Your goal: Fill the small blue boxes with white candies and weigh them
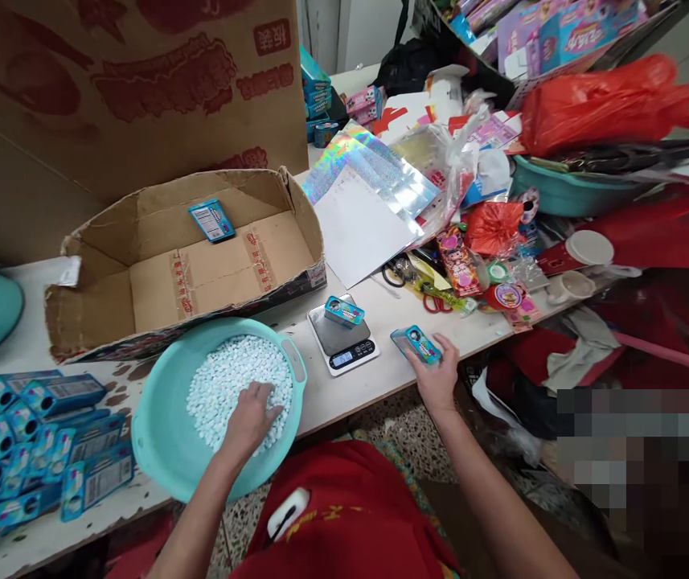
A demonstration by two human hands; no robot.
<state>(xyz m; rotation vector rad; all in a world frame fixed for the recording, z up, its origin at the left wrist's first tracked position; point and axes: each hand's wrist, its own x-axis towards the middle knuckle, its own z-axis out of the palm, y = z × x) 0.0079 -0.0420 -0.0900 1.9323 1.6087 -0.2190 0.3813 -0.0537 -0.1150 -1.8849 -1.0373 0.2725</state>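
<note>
My left hand (251,418) reaches into a turquoise plastic basin (160,426), its fingers among small white pellet-like candies (217,378). The thumb stands apart from the fingers; the fingertips are partly hidden. Over the table edge, my right hand (439,378) is closed around a small blue candy box (417,344), its printed face upward. Between the hands, a digital scale (353,354) with a lit display carries another blue box (345,311) on its plate. I cannot read the number.
Many blue boxes (36,442) are stacked at left. Behind the basin, a low cardboard tray (223,257) holds one blue box (211,220). Silvery holographic sheets (380,169), white paper (362,225), scissors (437,304) and a lidded cup (579,251) clutter the right.
</note>
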